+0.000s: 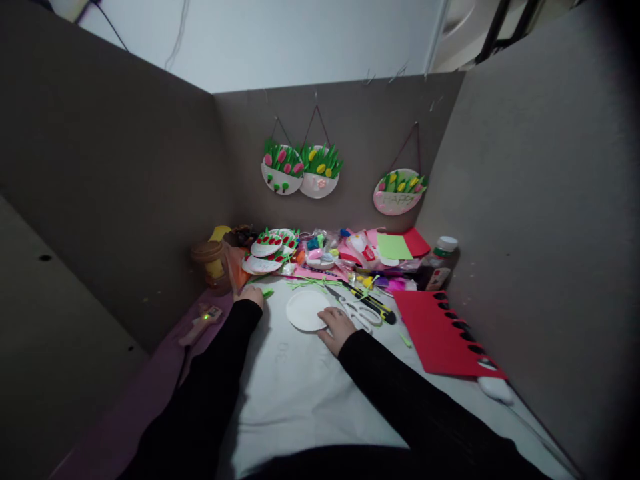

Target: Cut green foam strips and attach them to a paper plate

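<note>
A plain white paper plate lies on the pale table cover in front of me. My right hand is closed on the plate's right rim, fingers over the edge and thumb toward me. My left hand rests farther left, by an orange-tinted plastic bag. A green paper piece shows just beside its knuckles. The left fingertips are too small and hidden to show a grip. White-handled scissors and a yellow-black box cutter lie right of the plate.
Finished plates with paper flowers and craft supplies crowd the back. Red paper with cut-outs lies right, near a dark bottle. A glue gun with a lit light and a brown cup stand left. Grey panels enclose three sides.
</note>
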The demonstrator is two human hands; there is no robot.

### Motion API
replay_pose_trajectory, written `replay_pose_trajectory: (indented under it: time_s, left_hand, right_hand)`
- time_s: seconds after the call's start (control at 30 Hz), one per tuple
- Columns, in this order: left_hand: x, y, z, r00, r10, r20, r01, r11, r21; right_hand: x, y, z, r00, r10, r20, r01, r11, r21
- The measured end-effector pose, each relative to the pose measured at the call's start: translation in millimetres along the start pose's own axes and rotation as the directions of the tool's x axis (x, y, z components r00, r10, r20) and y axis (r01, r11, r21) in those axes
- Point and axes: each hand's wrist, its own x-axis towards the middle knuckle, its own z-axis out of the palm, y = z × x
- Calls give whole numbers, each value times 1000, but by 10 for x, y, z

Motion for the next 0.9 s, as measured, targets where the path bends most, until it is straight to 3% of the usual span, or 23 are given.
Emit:
replay_pose_trajectory:
  time_s: [0.27, 0.4, 0.47, 0.53, 0.6, 0.7, 0.8, 0.9]
  left_hand:
    - [-207, 89, 35, 996, 90, 7, -89, 996, -14]
    - [-285, 138, -6, 987, 137, -87, -141, 989, -39]
    - [-329, 203, -75, 951, 234, -202, -249, 967, -56]
    - [-376, 294, -127, 877, 370, -307, -419, 902, -108]
    - [-419, 393, -112, 790, 517, -330, -592, 784, -187]
    - [-470, 503, 51, 686, 681, -259, -726, 612, -314]
    - [-489, 528, 237, 656, 735, -173, -726, 551, -411]
    - [-486, 511, 297, 698, 706, -116, -676, 596, -433]
  right_hand:
    - [-4, 11, 34, 1000, 25, 11, -25, 1000, 7]
    - [105, -50, -178, 996, 2, 89, 2, 999, -49]
    - [274, -129, -381, 994, -24, 103, 34, 995, -90]
    - [534, -227, -583, 992, -62, 107, 74, 991, -109]
    - [847, -312, -709, 992, -80, 96, 94, 985, -148]
    - [1279, -338, -694, 991, 39, 124, -7, 969, -247]
    - [1549, -167, -595, 985, 131, 113, -87, 939, -333]
    - [1699, 205, -690, 983, 180, 21, -162, 927, -338]
